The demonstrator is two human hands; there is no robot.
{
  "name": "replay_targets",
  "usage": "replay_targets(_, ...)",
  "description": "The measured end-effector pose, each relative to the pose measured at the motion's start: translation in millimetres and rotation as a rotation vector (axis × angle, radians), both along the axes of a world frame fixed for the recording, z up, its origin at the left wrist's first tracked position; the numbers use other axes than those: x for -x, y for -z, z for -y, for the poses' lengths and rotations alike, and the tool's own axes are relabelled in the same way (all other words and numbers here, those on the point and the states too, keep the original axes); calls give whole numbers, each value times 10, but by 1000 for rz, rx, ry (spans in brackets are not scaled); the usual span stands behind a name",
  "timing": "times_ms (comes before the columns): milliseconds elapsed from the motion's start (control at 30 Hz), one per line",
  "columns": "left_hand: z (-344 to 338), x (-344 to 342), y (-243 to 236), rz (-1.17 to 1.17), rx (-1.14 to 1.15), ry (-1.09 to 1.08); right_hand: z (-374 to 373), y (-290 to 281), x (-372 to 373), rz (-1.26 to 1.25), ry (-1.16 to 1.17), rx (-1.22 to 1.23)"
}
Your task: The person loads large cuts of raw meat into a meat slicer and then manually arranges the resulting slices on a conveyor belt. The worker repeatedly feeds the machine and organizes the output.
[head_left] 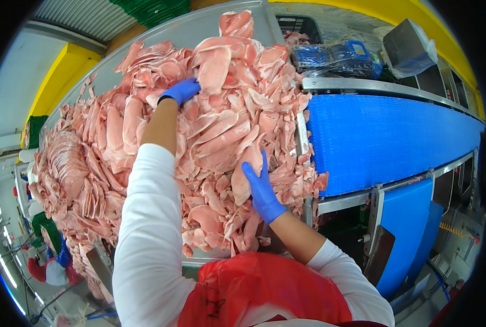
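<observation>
A big heap of pale pink raw meat slices (117, 128) covers the metal table in front of me. My left hand (182, 91), in a blue glove, reaches to the far part of the heap. Its fingers are closed at the left edge of a large meat slice (214, 68), their tips partly hidden. Nearer to me, my right hand (264, 192), also gloved in blue, grips a long meat slice (240, 182) by its right side. Thumb and forefinger show on that slice; the other fingers are hidden.
To the right runs a blue conveyor belt (390, 144) between metal rails (384, 84). Beyond it are a dark crate (303, 24) and plastic-wrapped equipment (335, 57). The table's grey rim (254, 11) borders the heap's far side. Another person (55, 256) is at the lower left.
</observation>
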State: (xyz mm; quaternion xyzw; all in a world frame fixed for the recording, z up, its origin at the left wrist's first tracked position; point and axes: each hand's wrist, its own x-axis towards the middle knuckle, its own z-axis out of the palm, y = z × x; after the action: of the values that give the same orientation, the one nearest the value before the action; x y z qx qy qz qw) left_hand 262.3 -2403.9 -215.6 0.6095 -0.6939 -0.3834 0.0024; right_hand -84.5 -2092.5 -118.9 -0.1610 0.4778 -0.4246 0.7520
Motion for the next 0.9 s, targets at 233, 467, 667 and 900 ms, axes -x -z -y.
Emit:
replay_targets(233, -167, 316, -803, -24, -289, 24, 285, -88, -110, 59, -18, -128)
replay_targets(467, -493, 433, -936, -323, -473, -42, 384, -114, -199, 93, 2, -171)
replay_targets(667, -820, 1009, -1776, 27, -266, 408, 342, -16, -219, 111, 86, -77)
replay_targets(900, -1469, 1458, -2047, 263, -101, 156, 131, 325, -176, 257, 114, 64)
